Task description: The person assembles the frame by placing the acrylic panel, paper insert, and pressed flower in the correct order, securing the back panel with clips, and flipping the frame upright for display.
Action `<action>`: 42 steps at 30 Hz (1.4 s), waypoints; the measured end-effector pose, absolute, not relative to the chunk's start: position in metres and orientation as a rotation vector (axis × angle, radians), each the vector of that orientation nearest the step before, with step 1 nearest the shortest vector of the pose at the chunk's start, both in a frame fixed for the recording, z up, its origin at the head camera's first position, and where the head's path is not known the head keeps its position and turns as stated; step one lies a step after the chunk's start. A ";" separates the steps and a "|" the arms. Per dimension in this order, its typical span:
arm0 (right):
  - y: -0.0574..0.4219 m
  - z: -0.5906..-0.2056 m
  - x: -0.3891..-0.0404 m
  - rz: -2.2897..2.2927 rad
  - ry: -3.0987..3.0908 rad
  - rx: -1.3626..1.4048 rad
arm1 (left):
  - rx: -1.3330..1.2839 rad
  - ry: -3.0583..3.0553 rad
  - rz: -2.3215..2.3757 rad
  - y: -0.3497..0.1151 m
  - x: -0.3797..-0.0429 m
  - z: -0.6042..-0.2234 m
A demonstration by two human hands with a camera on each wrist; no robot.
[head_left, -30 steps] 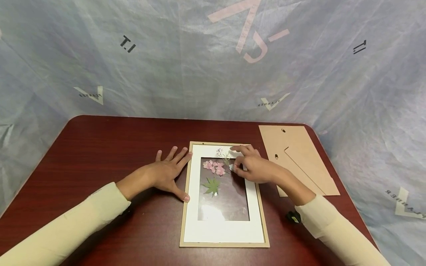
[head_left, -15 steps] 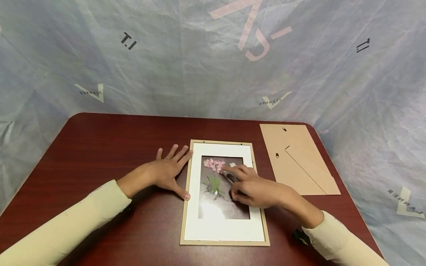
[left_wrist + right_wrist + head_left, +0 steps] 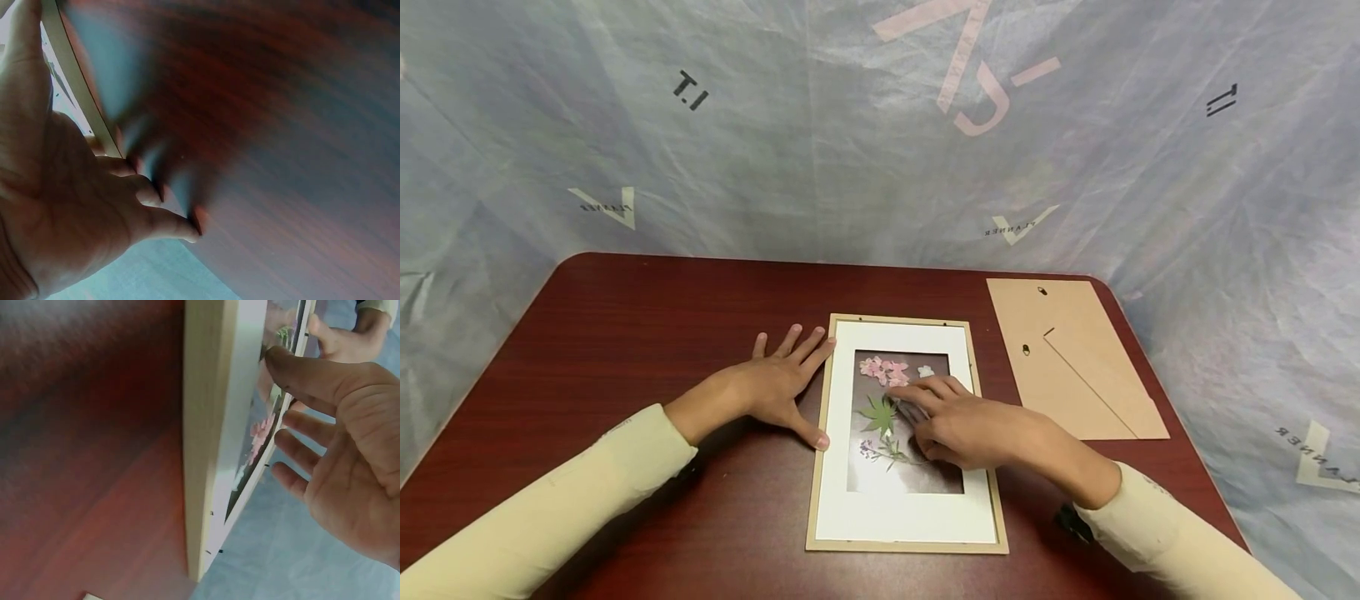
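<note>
A wooden picture frame (image 3: pixel 907 547) with a white mat (image 3: pixel 880 518) lies flat on the table. On its clear pane rest a green leaf (image 3: pixel 877 413), pink pressed flowers (image 3: pixel 883 371) and a small white flower (image 3: pixel 926 371). My left hand (image 3: pixel 775 392), fingers spread, rests at the frame's left edge with thumb and fingertips touching it. My right hand (image 3: pixel 973 425) is over the pane, thumb and index finger at the stem of a sprig of small purple flowers (image 3: pixel 887 452), apparently pinching it. The fingertips are partly hidden; other fingers (image 3: pixel 295 450) extend loosely.
A brown backing board (image 3: pixel 1071 358) with a stand flap and hanging rings lies at the table's far right. A small dark object (image 3: pixel 1073 523) is partly under the right sleeve. Grey sheeting (image 3: pixel 775 125) surrounds the dark red table (image 3: pixel 647 333).
My right hand has moved from the pane's top right down toward its middle, bringing the purple sprig from the mat's top to below the leaf. The left hand stays put.
</note>
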State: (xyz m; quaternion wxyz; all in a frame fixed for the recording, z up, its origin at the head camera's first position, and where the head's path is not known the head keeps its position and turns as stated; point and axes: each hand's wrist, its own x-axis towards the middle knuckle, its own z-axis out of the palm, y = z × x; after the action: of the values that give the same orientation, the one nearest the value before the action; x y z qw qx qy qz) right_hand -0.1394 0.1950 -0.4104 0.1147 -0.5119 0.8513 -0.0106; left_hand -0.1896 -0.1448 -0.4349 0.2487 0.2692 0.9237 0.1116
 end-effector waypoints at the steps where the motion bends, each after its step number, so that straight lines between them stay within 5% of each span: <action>1: 0.194 -0.409 -0.140 -0.005 2.505 -1.503 | 0.734 2.517 0.304 -0.145 -0.190 -0.435; 30: 0.257 -0.423 -0.155 -0.499 2.896 -1.178 | 0.744 2.524 0.326 -0.148 -0.187 -0.439; 42: 0.317 -0.412 -0.185 -0.501 3.132 -0.728 | 0.759 2.529 0.330 -0.147 -0.188 -0.436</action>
State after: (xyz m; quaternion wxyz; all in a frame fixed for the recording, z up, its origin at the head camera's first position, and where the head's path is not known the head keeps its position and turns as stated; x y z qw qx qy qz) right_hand -0.1850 0.3166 -0.4117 -0.0565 -0.2234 0.9609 -0.1536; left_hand -0.1883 -0.1473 -0.4356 0.2379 0.2769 0.9232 0.1204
